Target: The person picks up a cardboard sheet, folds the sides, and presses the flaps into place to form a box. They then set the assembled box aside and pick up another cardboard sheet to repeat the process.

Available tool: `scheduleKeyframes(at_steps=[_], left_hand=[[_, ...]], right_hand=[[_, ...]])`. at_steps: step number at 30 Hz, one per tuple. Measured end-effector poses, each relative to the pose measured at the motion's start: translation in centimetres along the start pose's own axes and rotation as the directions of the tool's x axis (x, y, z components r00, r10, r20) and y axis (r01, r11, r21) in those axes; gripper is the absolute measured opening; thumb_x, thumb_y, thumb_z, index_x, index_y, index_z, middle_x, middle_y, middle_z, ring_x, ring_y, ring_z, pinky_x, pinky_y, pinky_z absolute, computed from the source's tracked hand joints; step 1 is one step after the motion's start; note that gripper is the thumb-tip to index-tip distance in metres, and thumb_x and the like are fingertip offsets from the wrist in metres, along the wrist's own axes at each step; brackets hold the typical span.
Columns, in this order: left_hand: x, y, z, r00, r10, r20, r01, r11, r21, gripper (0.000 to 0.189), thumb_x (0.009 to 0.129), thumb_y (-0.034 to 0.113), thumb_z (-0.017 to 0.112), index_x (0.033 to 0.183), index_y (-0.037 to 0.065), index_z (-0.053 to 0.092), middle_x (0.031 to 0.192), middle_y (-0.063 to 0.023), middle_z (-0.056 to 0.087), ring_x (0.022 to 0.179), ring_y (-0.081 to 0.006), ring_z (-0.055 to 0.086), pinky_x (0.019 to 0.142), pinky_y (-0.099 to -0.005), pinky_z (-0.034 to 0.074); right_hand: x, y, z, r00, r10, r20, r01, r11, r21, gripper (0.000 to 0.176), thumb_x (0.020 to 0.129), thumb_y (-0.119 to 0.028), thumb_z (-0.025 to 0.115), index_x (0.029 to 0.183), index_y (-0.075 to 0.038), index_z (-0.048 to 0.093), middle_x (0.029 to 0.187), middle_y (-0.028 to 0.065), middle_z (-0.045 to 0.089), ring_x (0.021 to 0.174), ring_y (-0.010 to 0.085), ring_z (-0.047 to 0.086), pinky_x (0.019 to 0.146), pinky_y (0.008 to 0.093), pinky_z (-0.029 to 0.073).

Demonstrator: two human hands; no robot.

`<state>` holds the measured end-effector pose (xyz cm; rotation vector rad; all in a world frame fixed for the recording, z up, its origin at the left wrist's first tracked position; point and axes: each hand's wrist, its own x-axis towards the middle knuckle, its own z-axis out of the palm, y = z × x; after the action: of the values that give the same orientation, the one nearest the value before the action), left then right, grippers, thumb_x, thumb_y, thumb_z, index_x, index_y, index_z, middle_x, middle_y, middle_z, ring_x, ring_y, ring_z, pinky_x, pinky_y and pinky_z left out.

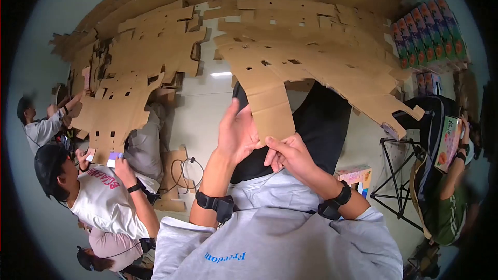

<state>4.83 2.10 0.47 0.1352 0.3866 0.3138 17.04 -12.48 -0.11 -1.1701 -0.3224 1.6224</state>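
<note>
Cardboard sheet (311, 67) above hands | left hand (236, 137) open, flat against it | right hand (290, 155) pinching its lower edge

Wears a pale grey short-sleeved shirt (290, 238) with blue lettering (224, 255) on the chest, and black trousers (321, 124). Has a black strap (218, 205) buckled above the left hand (238, 137), a second strap (334, 203) above the right hand (288, 158).
</note>
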Motion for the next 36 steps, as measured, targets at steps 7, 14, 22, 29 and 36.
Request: scheduleKeyframes(at_steps=[7,14,22,29,36], left_hand=[[3.5,1.0,1.3,0.975,-0.007,-0.221,0.148,0.762,0.630,0.032,0.108,0.029,0.061,0.120,-0.001,0.062,0.076,-0.0034,0.064,0.046,-0.0082,0.047,0.038,-0.0246,0.030],[4.6,1.1,3.0,0.948,0.224,-0.226,0.110,0.437,0.893,0.029,0.106,0.027,0.062,0.112,-0.001,0.068,0.071,-0.0042,0.065,0.046,-0.0095,0.052,0.040,-0.0257,0.036],[-0.7,2.2,3.7,0.940,0.306,-0.148,0.113,0.129,0.985,0.026,0.104,0.023,0.066,0.109,-0.003,0.070,0.072,-0.0002,0.063,0.054,-0.0097,0.057,0.048,-0.0269,0.042],[-8.9,4.7,4.7,0.915,0.318,-0.250,0.316,-0.178,0.932,0.023,0.098,0.016,0.069,0.095,-0.006,0.072,0.062,-0.0201,0.063,0.053,-0.0307,0.065,0.053,-0.0405,0.048],[-10.2,3.6,0.1,0.925,0.380,0.028,0.210,-0.570,0.795,0.015,0.089,0.011,0.069,0.098,0.003,0.078,0.073,-0.0226,0.068,0.065,-0.0414,0.066,0.062,-0.0481,0.051]], right_hand=[[0.8,-2.3,-3.7,0.996,0.084,0.043,-0.080,0.993,-0.083,0.035,0.109,-0.027,0.061,0.113,0.005,0.076,0.083,0.0134,0.076,0.066,0.0129,0.069,0.062,0.0226,0.054],[-6.0,-8.2,-14.2,0.988,0.019,-0.155,-0.064,0.956,-0.287,0.036,0.113,-0.022,0.049,0.139,0.001,0.060,0.106,0.0158,0.077,0.091,0.0185,0.075,0.084,0.0299,0.058],[-11.2,-7.3,-30.8,0.355,-0.691,-0.630,0.025,0.680,-0.733,0.051,0.106,-0.010,0.057,0.156,-0.009,0.049,0.141,0.0160,0.062,0.120,0.0175,0.062,0.091,0.0298,0.054],[-10.7,-18.6,-25.6,0.283,-0.874,-0.395,0.164,0.450,-0.878,0.034,0.112,-0.024,0.057,0.132,0.001,0.070,0.115,0.0096,0.077,0.107,0.0148,0.069,0.092,0.0295,0.052],[-3.5,-24.8,-18.2,0.964,-0.216,-0.154,-0.110,0.201,-0.973,0.053,0.108,-0.035,0.062,0.146,0.001,0.056,0.134,0.0192,0.067,0.121,0.0305,0.066,0.101,0.0392,0.053]])
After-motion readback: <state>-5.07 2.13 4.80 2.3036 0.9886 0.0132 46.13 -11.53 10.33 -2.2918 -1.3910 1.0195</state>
